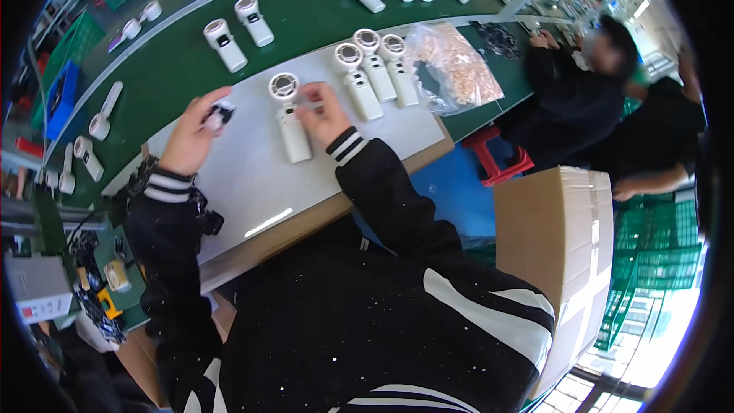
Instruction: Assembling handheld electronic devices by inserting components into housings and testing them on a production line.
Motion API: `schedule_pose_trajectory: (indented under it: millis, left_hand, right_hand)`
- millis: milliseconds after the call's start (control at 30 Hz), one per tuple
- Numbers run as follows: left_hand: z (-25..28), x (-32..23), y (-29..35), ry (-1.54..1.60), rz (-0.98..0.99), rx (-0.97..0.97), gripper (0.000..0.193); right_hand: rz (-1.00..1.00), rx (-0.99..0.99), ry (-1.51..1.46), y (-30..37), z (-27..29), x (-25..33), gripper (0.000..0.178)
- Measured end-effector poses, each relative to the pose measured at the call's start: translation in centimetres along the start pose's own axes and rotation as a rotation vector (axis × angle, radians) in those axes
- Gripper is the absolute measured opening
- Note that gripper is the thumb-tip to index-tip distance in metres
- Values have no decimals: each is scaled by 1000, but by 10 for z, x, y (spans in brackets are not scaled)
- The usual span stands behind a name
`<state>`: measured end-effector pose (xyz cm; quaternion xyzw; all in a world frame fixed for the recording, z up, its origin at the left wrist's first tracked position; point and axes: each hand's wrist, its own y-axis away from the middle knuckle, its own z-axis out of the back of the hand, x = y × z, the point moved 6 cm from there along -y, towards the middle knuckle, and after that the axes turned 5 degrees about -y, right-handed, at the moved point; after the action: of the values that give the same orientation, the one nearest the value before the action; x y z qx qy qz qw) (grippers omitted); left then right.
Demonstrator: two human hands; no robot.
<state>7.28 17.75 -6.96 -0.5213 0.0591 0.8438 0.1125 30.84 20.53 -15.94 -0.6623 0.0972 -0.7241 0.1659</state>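
A white handheld fan (293, 139) with a round head lies on the pale board in front of me. My left hand (191, 134), left of the fan, grips a small black-and-white part (221, 114) between thumb and fingers. Just right of the fan's neck is my right hand (324, 113), its fingers curled together close to the fan. Whether those fingertips touch it or pinch something tiny is hidden. Three more white fans (376, 75) lie side by side to the right of that hand.
A clear plastic bag (459, 65) of small tan pieces lies beside the three fans, with a black pile (497, 38) beyond. More fans (225, 46) lie on the green belt (306, 19). At right are co-workers (581, 84), a red stool (501, 157) and a cardboard box (547, 237).
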Motion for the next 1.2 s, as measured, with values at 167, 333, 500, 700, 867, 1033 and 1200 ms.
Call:
schedule_pose_trajectory:
  millis: [167,333,500,700,867,1033,1200]
  left_hand:
    - [-38,-11,-16,248,-36,-230,16]
    - [-77,-9,-17,514,57,-366,15]
    - [-94,10,-11,651,110,-434,13]
    - [-99,33,-7,478,122,-443,13]
    - [-98,28,-2,-174,85,-434,17]
    - [-94,30,-4,-478,145,-452,22]
    - [-102,31,-11,-601,202,-332,27]
  right_hand:
    - [-84,-53,-114,-3,10,35,22]
    - [-215,123,-386,-4,-6,33,8]
    - [-332,137,-560,-6,-14,30,7]
    - [-378,83,-412,-6,-10,23,9]
    - [-209,63,43,-4,-2,21,11]
    - [-137,68,342,-8,-5,24,12]
    - [-114,98,401,-14,-4,23,13]
